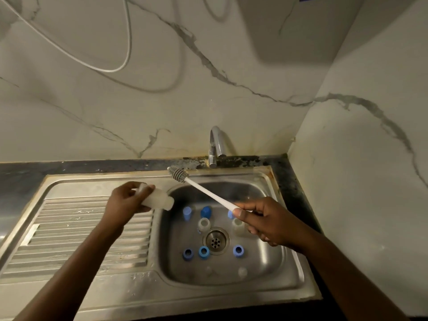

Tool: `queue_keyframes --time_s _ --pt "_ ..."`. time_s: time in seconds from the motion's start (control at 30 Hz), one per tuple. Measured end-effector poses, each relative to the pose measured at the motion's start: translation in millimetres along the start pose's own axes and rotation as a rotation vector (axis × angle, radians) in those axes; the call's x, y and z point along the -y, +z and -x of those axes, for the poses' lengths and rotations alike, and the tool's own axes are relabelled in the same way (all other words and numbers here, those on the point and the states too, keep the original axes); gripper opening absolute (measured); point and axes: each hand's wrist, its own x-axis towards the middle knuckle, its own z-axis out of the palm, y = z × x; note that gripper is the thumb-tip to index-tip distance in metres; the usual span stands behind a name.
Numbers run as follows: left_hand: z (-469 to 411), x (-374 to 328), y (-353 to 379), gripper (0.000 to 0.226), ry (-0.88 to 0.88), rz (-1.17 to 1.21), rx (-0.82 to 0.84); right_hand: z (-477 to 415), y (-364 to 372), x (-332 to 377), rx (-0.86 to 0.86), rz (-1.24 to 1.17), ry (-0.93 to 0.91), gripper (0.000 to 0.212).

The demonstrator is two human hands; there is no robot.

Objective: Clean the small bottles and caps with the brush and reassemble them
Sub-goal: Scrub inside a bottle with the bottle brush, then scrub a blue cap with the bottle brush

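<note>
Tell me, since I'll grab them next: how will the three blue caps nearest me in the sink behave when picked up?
Probably light: the caps look small and hollow. They stand open end up, so they likely won't roll unless knocked over, then perhaps toward the drain. Possibly slippery on the smooth steel sink; wetness is hard to tell.

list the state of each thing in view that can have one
left hand, grips the held bottle
held bottle, uncapped, tilted
right hand, holds the brush by its handle end
brush, raised, outside any bottle
blue caps, off, loose in basin
loose bottles, uncapped, in basin
tap, no water running
</note>
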Motion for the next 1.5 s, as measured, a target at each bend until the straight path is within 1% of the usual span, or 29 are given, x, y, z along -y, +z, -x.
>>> queue_keyframes --time_s 0.2,0.33,0.43,0.57,0.7,0.9,1.1,1.17,1.23,1.3,1.37,1.43,1.5 --pt "-11.9 41.8 49.7 0.054 0.058 -0.467 0.129 -2.5 -1.3 -15.0 -0.024 -0.003 0.08 0.026" --pt "-24.3 66.3 73.7 0.065 0.1 -0.625 0.202 -5.8 2.1 -27.0 -0.058 -0.023 0.15 0.028" --pt "-30.8 81.0 90.7 0.058 0.121 -0.689 0.259 -7.9 4.5 -34.1 -0.058 -0.037 0.181 0.028" --pt "-40.8 98.4 111.1 0.064 0.104 -0.779 0.32 -10.9 7.8 -42.6 -0.076 -0.044 0.21 0.028" --pt "-45.6 115.1 125.6 0.059 0.094 -0.864 0.388 -13.2 9.7 -48.9 -0.081 -0.08 0.237 0.027" --pt "-48.8 132.7 134.6 0.055 0.093 -0.932 0.427 -14.4 12.1 -53.8 -0.072 -0.101 0.258 0.024" --pt "-48.9 141.3 139.7 0.059 0.098 -0.943 0.454 -17.7 12.2 -58.2 -0.082 -0.134 0.285 0.022" --pt "-49.6 143.3 140.1 0.061 0.092 -0.952 0.446 -18.2 11.7 -57.1 -0.076 -0.13 0.28 0.021" --pt "-49.1 143.0 139.8 0.069 0.081 -0.967 0.438 -18.6 11.2 -56.1 -0.076 -0.13 0.274 0.02" --pt "-45.7 141.3 139.5 0.083 0.149 -1.036 0.433 -19.2 11.0 -56.3 -0.082 -0.134 0.269 0.019" --pt "-38.9 137.5 136.7 0.09 0.326 -1.165 0.419 -19.6 11.3 -57.6 -0.079 -0.128 0.267 0.02" --pt "-31.0 136.7 132.3 0.08 0.487 -1.234 0.432 -19.6 12.1 -59.2 -0.077 -0.136 0.272 0.02" --pt "-23.5 142.4 129.0 0.062 0.566 -1.245 0.529 -19.7 13.0 -60.7 -0.079 -0.152 0.281 0.019"
